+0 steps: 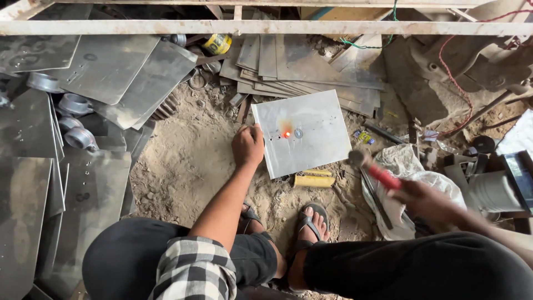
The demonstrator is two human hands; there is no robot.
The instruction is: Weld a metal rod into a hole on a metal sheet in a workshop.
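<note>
Steel, bright and square: a flat metal sheet [304, 132] lies on the sandy floor [189, 161] in front of me, just above the centre of the view. Near its middle a small spot glows orange-red [286, 134], with a little round washer [298, 133] right beside it at three o'clock and a row of tiny holes running across the sheet.

At nine o'clock from the sheet, my left hand [247, 145] presses down on its left edge, fingers curled over the rim, pinning it to the ground. At four o'clock from the sheet, my right hand [425, 201] is blurred with motion; its fingers are wrapped around the red handle of a hammer [373, 168], whose dark head points toward the sheet's lower right corner, just off its edge.

At six o'clock from the sheet, touching its lower edge, lies a yellow cylindrical piece [313, 180]. Below that, my foot in a dark sandal [312, 221] rests on the sand, between my dark-trousered knees.

At twelve o'clock, a stack of grey metal sheets [302, 66] lies fanned out. At nine and ten o'clock, more large grey plates [105, 72] lean and overlap, with round metal fittings [78, 136] among them. At four o'clock, a white plastic sack [413, 178] lies crumpled under my right arm.
</note>
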